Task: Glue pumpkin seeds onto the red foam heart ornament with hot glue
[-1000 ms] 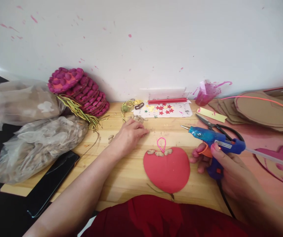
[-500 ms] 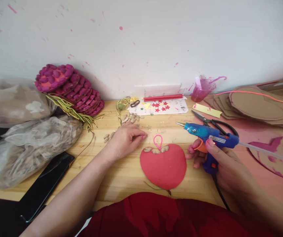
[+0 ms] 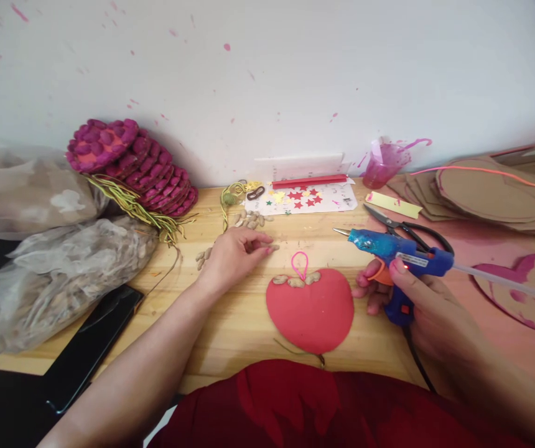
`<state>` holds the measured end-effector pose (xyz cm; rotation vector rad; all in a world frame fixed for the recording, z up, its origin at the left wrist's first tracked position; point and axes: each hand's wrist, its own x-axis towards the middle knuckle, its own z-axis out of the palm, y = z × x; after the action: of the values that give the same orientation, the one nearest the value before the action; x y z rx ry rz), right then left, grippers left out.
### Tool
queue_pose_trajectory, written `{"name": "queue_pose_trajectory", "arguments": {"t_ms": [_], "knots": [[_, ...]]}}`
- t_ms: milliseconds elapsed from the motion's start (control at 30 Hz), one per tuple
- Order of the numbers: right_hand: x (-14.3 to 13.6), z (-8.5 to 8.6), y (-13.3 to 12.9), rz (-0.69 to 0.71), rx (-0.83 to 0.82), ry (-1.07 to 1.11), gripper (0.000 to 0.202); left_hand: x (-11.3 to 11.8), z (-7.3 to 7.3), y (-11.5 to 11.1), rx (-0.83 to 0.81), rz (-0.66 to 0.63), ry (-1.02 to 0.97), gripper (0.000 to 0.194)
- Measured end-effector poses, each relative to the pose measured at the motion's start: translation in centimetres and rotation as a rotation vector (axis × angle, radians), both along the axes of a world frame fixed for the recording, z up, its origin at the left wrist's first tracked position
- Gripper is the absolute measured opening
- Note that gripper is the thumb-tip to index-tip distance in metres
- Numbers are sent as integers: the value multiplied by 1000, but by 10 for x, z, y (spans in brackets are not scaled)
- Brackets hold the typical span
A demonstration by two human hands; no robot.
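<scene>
My right hand (image 3: 428,298) is wrapped round a blue hot glue gun (image 3: 379,246), fingers at its orange trigger. The gun's metal nozzle points left, and a clear glue stick (image 3: 505,281) sticks out of its back. In front of me lies a red apple-shaped piece (image 3: 311,314) with a pink loop (image 3: 300,264) at its top and several peanuts (image 3: 296,282) along its upper edge. Left of that piece, my left hand (image 3: 234,258) has thumb and fingers pinched together just above the table, with a small peanut (image 3: 274,247) showing at the tips. Loose peanuts (image 3: 250,219) lie behind that hand.
Purple peanut-covered discs (image 3: 150,168) lean at the back left, beside bags of peanuts (image 3: 71,274) and a black phone (image 3: 93,345). Star cutouts (image 3: 305,198) lie on paper at the back. Scissors (image 3: 389,221), a pink-stained cup (image 3: 382,165) and cardboard shapes (image 3: 482,193) are to the right.
The thumb and fingers of my left hand have shifted slightly, and a peanut now shows at their tips. My right hand holds the glue gun almost still. The view has shifted a little.
</scene>
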<state>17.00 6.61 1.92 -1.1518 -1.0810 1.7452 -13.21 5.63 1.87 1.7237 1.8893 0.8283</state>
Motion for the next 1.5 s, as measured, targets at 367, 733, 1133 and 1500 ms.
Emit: {"name": "queue_pose_trajectory", "arguments": {"t_ms": [367, 733, 1133, 1500], "knots": [[-2, 2, 1, 2, -15, -13, 29, -1, -1, 1, 308, -181, 265, 10], [-3, 3, 0, -20, -18, -14, 30, 1, 1, 0, 302, -200, 349, 18], [-2, 5, -1, -7, -20, -8, 28, 6, 5, -4, 231, -211, 359, 28], [-3, 6, 0, -16, -29, -4, 28, 8, 4, -5, 166, -173, 406, 9]]}}
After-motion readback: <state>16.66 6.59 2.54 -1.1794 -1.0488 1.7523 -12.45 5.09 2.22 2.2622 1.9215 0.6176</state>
